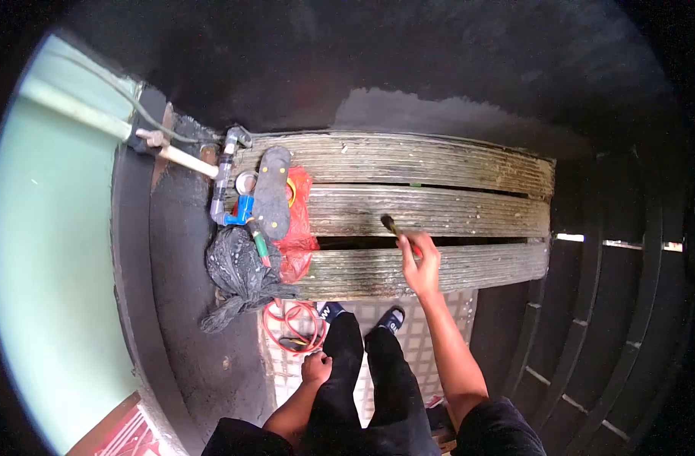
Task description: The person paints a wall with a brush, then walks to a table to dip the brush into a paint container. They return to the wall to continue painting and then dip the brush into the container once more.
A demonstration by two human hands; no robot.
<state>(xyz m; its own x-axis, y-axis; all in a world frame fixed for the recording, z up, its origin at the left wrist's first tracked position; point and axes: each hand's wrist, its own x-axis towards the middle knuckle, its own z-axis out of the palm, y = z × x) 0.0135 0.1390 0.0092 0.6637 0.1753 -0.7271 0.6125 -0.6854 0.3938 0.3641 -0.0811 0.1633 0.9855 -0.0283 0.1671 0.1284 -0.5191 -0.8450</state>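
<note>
My right hand (421, 267) is closed around the handle of a small paintbrush (388, 223). Its dark bristles point up and left, over the middle plank of a weathered wooden bench (438, 213). Dark smudges mark the planks near the brush. My left hand (317, 367) rests closed by my left knee, with nothing visible in it. On the bench's left end lie an insole-shaped grey piece (272, 190), a red plastic bag (296, 251), a round tin (245, 183) and a black plastic bag (241, 262).
A pipe with a blue fitting (241, 210) and a green-ended tap runs along the left side. Coiled orange hose (267, 327) lies on the tiled floor (446, 334) beside my feet. Behind the bench rises a dark wall (408, 53) with a greyer patch; dark slats (590, 304) stand right.
</note>
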